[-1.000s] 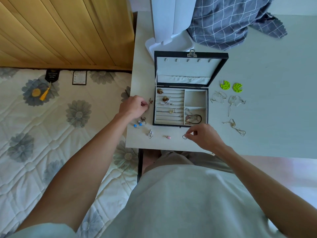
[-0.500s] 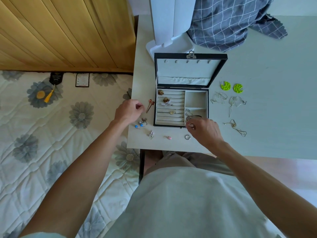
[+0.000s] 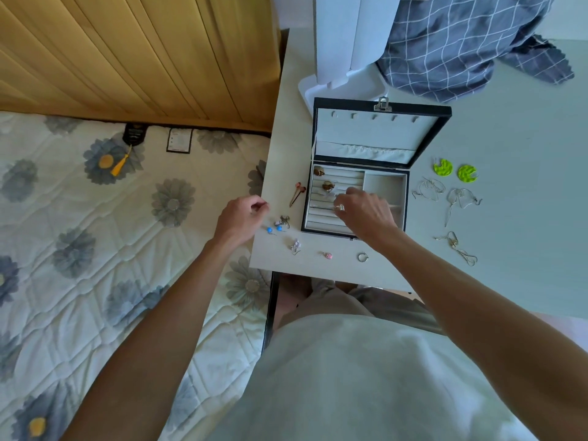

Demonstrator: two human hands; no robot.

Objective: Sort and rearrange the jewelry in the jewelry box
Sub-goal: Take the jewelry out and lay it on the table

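White tabletop beside a bed: right hand pinches a small ring over the jewelry box ring rows, which run left–right; left hand, loosely curled, grasp unclear.

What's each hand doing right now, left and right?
Left hand: fingers curled at the table edge; holding anything, cannot tell.
Right hand: over the box's ring rows, pinching a small silver ring.
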